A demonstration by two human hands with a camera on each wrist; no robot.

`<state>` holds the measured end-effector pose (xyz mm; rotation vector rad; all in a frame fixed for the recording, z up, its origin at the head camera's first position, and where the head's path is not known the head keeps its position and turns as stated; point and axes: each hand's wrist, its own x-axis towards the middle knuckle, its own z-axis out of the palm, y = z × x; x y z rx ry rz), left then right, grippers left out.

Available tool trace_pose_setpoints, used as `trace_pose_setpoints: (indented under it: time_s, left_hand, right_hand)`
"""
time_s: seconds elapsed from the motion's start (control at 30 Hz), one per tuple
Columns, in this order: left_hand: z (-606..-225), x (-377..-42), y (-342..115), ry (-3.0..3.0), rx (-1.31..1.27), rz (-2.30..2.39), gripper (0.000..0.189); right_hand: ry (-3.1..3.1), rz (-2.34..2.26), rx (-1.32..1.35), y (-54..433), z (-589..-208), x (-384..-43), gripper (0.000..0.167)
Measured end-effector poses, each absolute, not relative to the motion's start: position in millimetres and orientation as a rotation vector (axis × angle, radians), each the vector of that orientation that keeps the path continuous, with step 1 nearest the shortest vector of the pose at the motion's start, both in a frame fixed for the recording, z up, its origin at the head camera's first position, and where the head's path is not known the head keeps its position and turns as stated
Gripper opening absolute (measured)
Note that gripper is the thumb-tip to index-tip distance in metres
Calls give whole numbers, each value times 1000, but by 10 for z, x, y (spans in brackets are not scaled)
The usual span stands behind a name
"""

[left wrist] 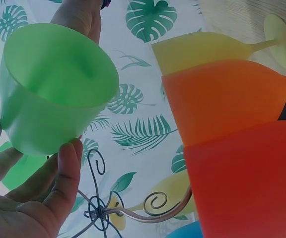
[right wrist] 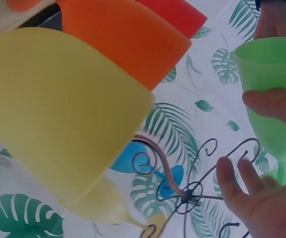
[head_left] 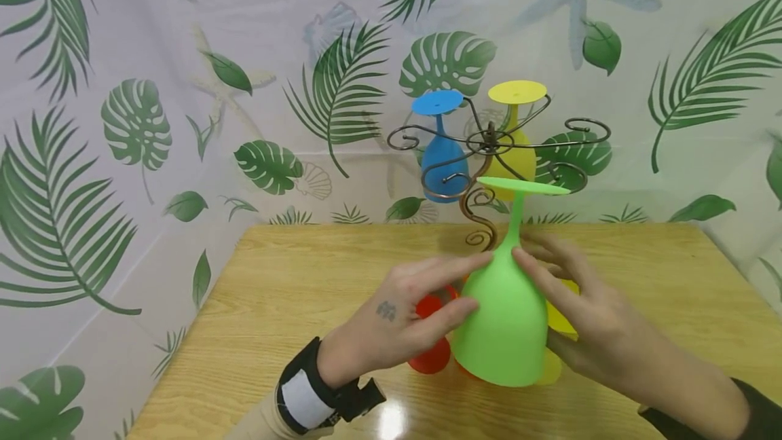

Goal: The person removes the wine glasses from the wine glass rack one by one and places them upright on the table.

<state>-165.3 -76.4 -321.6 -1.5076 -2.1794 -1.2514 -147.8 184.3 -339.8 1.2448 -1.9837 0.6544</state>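
Note:
A light green plastic goblet (head_left: 504, 318) is upside down, its round foot uppermost beside the metal rack's arms. My left hand (head_left: 397, 314) holds its bowl from the left, thumb and forefinger on the side. From the right, my right hand (head_left: 592, 304) grips the same bowl near the stem, with some fingers behind it. The left wrist view looks into the goblet's mouth. A scrolled metal goblet rack (head_left: 490, 141) stands just behind. On it hang a blue goblet (head_left: 444, 158) and a yellow goblet (head_left: 524, 148), both inverted.
Close beneath the hands are a red goblet (head_left: 430, 352), an orange goblet (left wrist: 227, 99) and another yellow goblet (right wrist: 58, 114), partly hidden in the head view. All this is on a wooden table (head_left: 293, 290). Behind it hangs a leaf-patterned cloth (head_left: 244, 39).

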Motion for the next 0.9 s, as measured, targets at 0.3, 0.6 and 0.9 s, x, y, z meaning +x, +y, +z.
trace_pose_setpoints:
  time_s: [0.3, 0.6, 0.9]
  left_hand:
    - [-3221, -1543, -839, -2192, -1522, -1248, 45]
    - [-3219, -1491, -841, -2190, -1518, -1296, 40]
    - [-3229, -1490, -839, -2195, -1468, -1407, 36]
  right_hand:
    - [-1975, 571, 1306, 1770, -3288, -1382, 65]
    - [-2014, 676, 1395, 1745, -3293, -1340, 73]
    - [-1951, 838, 1507, 1720, -3344, -1344, 51]
